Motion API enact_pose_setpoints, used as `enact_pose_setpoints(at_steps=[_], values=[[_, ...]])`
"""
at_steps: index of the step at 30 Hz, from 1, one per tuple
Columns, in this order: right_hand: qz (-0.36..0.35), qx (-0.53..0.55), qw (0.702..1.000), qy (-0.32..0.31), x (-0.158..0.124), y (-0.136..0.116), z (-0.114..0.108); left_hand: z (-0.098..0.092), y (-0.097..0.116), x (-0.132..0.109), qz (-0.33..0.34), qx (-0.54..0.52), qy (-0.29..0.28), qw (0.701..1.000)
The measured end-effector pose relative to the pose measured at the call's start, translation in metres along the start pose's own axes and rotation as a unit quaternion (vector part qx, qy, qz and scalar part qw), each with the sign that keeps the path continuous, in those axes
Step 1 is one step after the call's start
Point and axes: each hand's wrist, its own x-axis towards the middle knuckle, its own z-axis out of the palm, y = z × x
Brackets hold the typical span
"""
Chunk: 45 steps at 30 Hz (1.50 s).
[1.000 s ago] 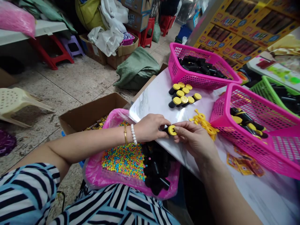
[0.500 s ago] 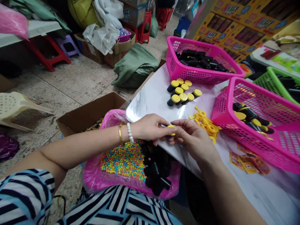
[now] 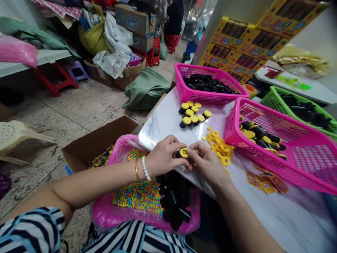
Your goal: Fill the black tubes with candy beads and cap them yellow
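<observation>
My left hand (image 3: 163, 157) grips a small black tube (image 3: 178, 153) at the table's near edge. My right hand (image 3: 205, 162) pinches the yellow cap (image 3: 183, 152) on that tube's end. Both hands are closed on this one piece. Below them, on my lap, a pink tray (image 3: 105, 211) holds colourful candy beads (image 3: 137, 193) and loose black tubes (image 3: 175, 200). A heap of loose yellow caps (image 3: 219, 146) lies just right of my right hand. Several capped tubes (image 3: 191, 114) lie together farther back on the white table (image 3: 163, 119).
Two pink baskets, one at the back (image 3: 195, 95) with black tubes and one to the right (image 3: 295, 165) with capped tubes, stand on the table beside a green basket (image 3: 271, 96). An open cardboard box (image 3: 86, 147) sits on the floor at left. Orange wrappers (image 3: 265, 181) lie near the right basket.
The view has tilted and shifted, so everything sits a bit lower and leftward. My hands stay together on the tube; the yellow cap's face shows again after being hidden by fingers.
</observation>
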Motion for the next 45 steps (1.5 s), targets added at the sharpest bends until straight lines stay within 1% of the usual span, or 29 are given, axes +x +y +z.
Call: enact_pose_setpoints(at_steps=[3, 6, 8, 10, 13, 14, 17, 21, 23, 24, 25, 26, 27, 28, 29, 30, 31, 32, 33, 34, 35, 36, 38, 39, 40, 41, 42, 43, 45], values=[[0.018, 0.052, 0.998, -0.012, -0.002, 0.001, -0.009, 0.004, -0.002, -0.003, 0.02, 0.011, -0.01, 1.0], [0.067, 0.135, 0.988, -0.034, -0.001, -0.001, -0.025, 0.007, -0.005, -0.005, 0.03, 0.017, -0.004, 0.999], [0.094, 0.166, 0.981, -0.037, 0.002, -0.004, -0.033, 0.008, -0.006, -0.006, 0.028, 0.015, 0.005, 0.999], [0.118, 0.167, 0.977, -0.058, 0.007, -0.008, -0.033, 0.008, -0.006, -0.006, 0.025, 0.012, 0.007, 1.0], [0.147, 0.107, 0.977, -0.111, 0.014, -0.017, -0.022, 0.006, -0.003, -0.004, 0.016, 0.008, -0.004, 1.0], [0.141, 0.073, 0.981, -0.114, 0.016, -0.019, -0.018, 0.005, -0.003, -0.003, 0.012, 0.007, -0.009, 1.0], [0.091, -0.019, 0.991, -0.094, 0.02, -0.02, -0.008, 0.004, -0.002, 0.0, 0.003, 0.017, -0.028, 0.999], [0.076, -0.032, 0.991, -0.108, 0.016, -0.016, -0.011, 0.006, -0.005, 0.001, -0.026, 0.053, -0.069, 0.996], [0.066, -0.05, 0.991, -0.107, 0.013, -0.015, -0.014, 0.007, -0.006, 0.002, -0.04, 0.065, -0.08, 0.994], [0.045, -0.081, 0.992, -0.091, 0.011, -0.014, -0.013, 0.007, -0.006, 0.003, -0.045, 0.069, -0.08, 0.993], [0.004, -0.129, 0.99, -0.059, 0.008, -0.014, -0.011, 0.007, -0.007, 0.004, -0.049, 0.072, -0.078, 0.993], [-0.053, -0.191, 0.98, -0.019, 0.005, -0.013, -0.007, 0.007, -0.007, 0.004, -0.05, 0.077, -0.077, 0.993], [-0.121, -0.259, 0.958, 0.023, 0.0, -0.012, -0.003, 0.007, -0.007, 0.004, -0.049, 0.082, -0.076, 0.993], [-0.187, -0.325, 0.925, 0.058, -0.004, -0.01, 0.003, 0.007, -0.007, 0.004, -0.045, 0.087, -0.074, 0.992], [-0.243, -0.381, 0.888, 0.08, -0.008, -0.009, 0.007, 0.007, -0.006, 0.002, -0.037, 0.09, -0.07, 0.993], [-0.283, -0.424, 0.855, 0.092, -0.011, -0.008, 0.009, 0.006, -0.006, 0.0, -0.025, 0.088, -0.061, 0.994], [-0.307, -0.455, 0.83, 0.103, -0.014, -0.008, 0.008, 0.004, -0.005, -0.004, -0.012, 0.079, -0.048, 0.996], [-0.322, -0.477, 0.808, 0.127, -0.016, -0.011, 0.002, 0.002, -0.005, -0.008, 0.0, 0.063, -0.03, 0.998], [-0.332, -0.498, 0.783, 0.17, -0.017, -0.016, -0.008, -0.001, -0.005, -0.014, 0.013, 0.044, -0.012, 0.999], [-0.334, -0.518, 0.756, 0.221, -0.018, -0.023, -0.024, -0.005, -0.006, -0.021, 0.029, 0.027, -0.002, 0.999], [-0.329, -0.539, 0.715, 0.301, -0.018, -0.031, -0.044, -0.009, -0.007, -0.029, 0.048, 0.018, -0.007, 0.999], [-0.31, -0.568, 0.669, 0.366, -0.016, -0.04, -0.067, -0.012, -0.009, -0.036, 0.069, 0.019, -0.032, 0.997], [-0.221, -0.604, 0.598, 0.478, -0.01, -0.054, -0.117, -0.016, -0.013, -0.049, 0.105, 0.052, -0.128, 0.985], [-0.172, -0.613, 0.57, 0.519, -0.005, -0.057, -0.139, -0.016, -0.016, -0.054, 0.111, 0.082, -0.187, 0.973], [-0.136, -0.612, 0.55, 0.552, -0.002, -0.059, -0.156, -0.014, -0.018, -0.058, 0.108, 0.116, -0.242, 0.957], [-0.108, -0.623, 0.547, 0.549, 0.0, -0.059, -0.168, -0.012, -0.02, -0.061, 0.1, 0.151, -0.289, 0.94], [-0.103, -0.634, 0.548, 0.535, -0.001, -0.057, -0.174, -0.008, -0.022, -0.063, 0.092, 0.182, -0.327, 0.923], [-0.125, -0.643, 0.551, 0.517, -0.005, -0.055, -0.173, -0.005, -0.023, -0.064, 0.087, 0.208, -0.358, 0.906], [-0.225, -0.644, 0.558, 0.473, -0.019, -0.046, -0.154, 0.001, -0.025, -0.065, 0.091, 0.244, -0.402, 0.878]])
